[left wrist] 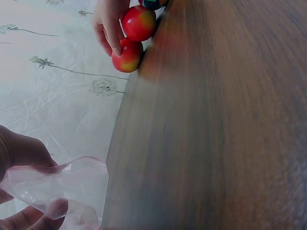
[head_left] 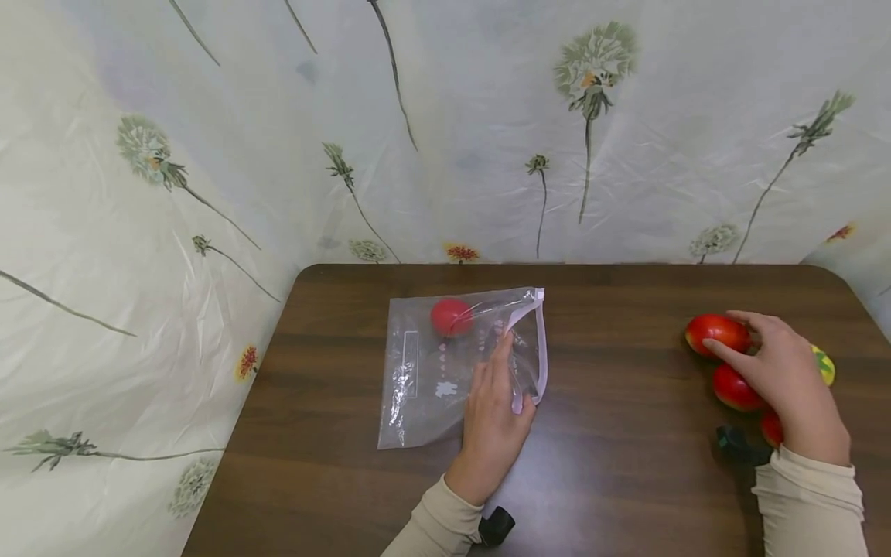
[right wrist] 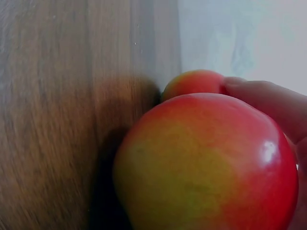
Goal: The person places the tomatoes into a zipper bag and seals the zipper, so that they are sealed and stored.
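Observation:
A clear plastic zip bag (head_left: 425,371) with a pink-lilac slider edge lies on the table, its mouth spread toward the right. A red round fruit (head_left: 451,317) shows through its film. My left hand (head_left: 496,410) holds the bag at the mouth; in the left wrist view the thumb (left wrist: 29,151) is at the rim, with fingers lower down. Far right, my right hand (head_left: 780,367) grips a glossy red-and-yellow fruit (head_left: 713,333) between thumb and fingers. Another such fruit (head_left: 736,388) sits beside it, large in front in the right wrist view.
A third red fruit (head_left: 771,427) is partly hidden by the right wrist. Behind the hand, a yellow-and-green item (head_left: 824,365) peeks out. The brown wooden table (head_left: 612,464) meets a flower-printed curtain (head_left: 473,139) at its back and left edges.

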Demonstrator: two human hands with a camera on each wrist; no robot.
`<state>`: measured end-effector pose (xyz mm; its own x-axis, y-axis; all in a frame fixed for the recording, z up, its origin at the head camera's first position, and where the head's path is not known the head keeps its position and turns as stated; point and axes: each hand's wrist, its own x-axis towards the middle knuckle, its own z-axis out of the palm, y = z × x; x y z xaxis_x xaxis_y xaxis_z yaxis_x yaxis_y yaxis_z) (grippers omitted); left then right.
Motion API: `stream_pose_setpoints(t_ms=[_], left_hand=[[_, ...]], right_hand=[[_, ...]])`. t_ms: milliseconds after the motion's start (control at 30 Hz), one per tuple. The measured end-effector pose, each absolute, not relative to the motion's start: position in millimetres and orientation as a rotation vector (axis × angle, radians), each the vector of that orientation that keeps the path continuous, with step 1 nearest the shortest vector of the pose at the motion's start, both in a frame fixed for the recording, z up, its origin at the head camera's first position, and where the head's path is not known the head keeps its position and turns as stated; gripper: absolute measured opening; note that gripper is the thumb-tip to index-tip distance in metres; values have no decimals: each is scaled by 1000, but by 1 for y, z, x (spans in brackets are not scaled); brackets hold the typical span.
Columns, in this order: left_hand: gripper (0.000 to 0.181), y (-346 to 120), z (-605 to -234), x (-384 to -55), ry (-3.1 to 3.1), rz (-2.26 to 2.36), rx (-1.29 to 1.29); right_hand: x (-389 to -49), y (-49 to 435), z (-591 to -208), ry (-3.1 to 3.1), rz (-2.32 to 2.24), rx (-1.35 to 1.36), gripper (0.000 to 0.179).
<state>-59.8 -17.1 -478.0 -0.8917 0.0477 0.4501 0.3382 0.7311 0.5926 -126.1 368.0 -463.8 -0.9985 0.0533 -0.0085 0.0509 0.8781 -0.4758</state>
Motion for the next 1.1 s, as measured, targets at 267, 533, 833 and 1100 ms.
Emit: stream_pose_setpoints(t_ms=[267, 533, 833, 1100], left_hand=[[101, -17, -478, -59, -2547, -986, -285], [101, -17, -477, -59, -2562, -987, -282], [101, -18, -475, -59, -2570, -987, -269], [101, -18, -473, -59, -2580, -1001, -267]], right_hand=[[-124, 369, -466, -3047, 807, -82, 77], [-124, 367, -465, -3043, 795, -68, 75], [-127, 364, -464, -3032, 795, -47, 74], [-126, 358, -460, -3047, 817, -58, 77]])
